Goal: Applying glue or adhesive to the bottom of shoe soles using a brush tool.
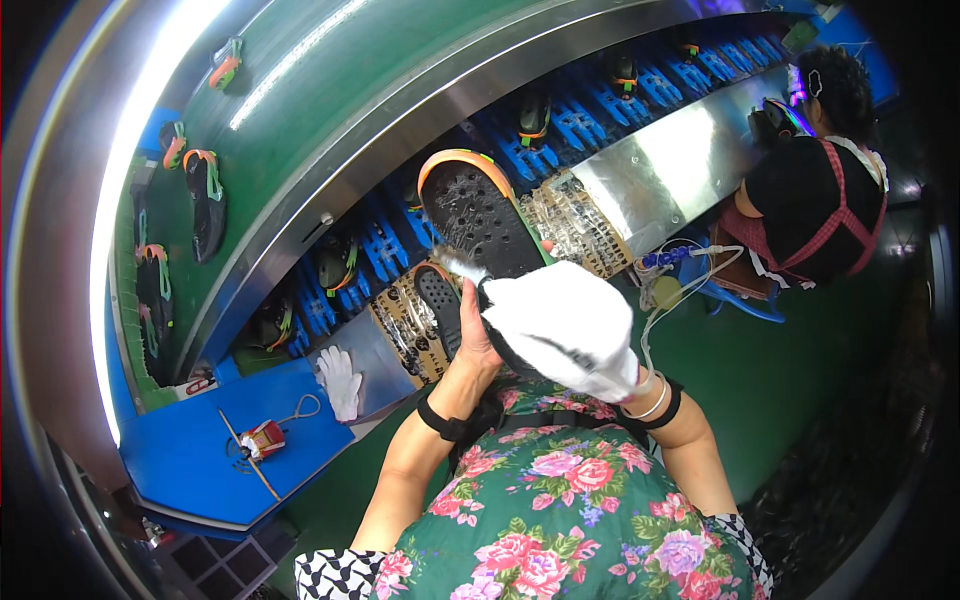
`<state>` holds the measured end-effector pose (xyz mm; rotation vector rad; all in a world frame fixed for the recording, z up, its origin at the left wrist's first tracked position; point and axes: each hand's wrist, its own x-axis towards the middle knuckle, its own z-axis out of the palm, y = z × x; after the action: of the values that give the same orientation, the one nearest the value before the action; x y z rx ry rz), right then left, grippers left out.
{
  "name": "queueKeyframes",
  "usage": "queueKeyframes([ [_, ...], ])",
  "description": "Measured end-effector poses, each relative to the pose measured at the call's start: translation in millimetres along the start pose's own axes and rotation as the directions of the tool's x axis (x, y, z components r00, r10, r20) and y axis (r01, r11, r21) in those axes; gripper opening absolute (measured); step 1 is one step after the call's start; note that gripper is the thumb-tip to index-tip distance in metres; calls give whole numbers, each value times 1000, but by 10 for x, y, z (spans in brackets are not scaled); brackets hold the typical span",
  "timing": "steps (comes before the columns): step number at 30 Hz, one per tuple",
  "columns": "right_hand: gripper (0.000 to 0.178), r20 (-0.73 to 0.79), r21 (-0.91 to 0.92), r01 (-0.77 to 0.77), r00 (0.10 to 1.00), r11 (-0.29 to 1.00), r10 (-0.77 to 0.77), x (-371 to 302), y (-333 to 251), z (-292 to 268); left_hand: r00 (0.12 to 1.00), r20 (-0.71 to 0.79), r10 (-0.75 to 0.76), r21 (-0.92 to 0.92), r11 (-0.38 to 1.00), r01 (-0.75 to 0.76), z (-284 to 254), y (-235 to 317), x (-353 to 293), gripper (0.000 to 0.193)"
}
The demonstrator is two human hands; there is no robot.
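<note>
A black clog-type shoe (482,215) with an orange rim is held up in front of me, its dark, patterned sole turned toward me. My bare left hand (478,340) is closed on its near left side, thumb along the edge. My right hand (562,325), in a white glove, is curled over the near part of the shoe. From it a small brush (460,264) with pale, blurred bristles reaches across to the sole; most of its handle is hidden. Just left of my left hand, a second black shoe (437,298) with an orange edge lies on the taped ledge.
A conveyor with blue racks (580,120) carries several shoes behind the metal ledge (660,180). More shoes sit on the green belt (270,150). At left, a white glove (340,382) lies near a blue table (200,450) bearing a red box (262,440). A co-worker (825,190) sits at right.
</note>
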<state>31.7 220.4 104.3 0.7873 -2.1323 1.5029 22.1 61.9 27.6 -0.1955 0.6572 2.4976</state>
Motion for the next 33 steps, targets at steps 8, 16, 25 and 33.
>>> queueKeyframes([
  [8,28,-23,150,-241,969,959,247,-80,-27,157,966,257,-25,-288,952,102,48,88,115,101],
  [16,39,45,104,-123,992,987,118,-226,160,62,997,74,34,-229,973,-16,81,195,203,102],
  [25,24,-43,73,-140,989,987,143,-207,79,62,981,183,62,-358,934,8,-1,224,256,96],
  [33,25,49,248,-106,994,963,97,-155,48,22,980,168,108,-352,935,-43,-51,317,302,88],
])
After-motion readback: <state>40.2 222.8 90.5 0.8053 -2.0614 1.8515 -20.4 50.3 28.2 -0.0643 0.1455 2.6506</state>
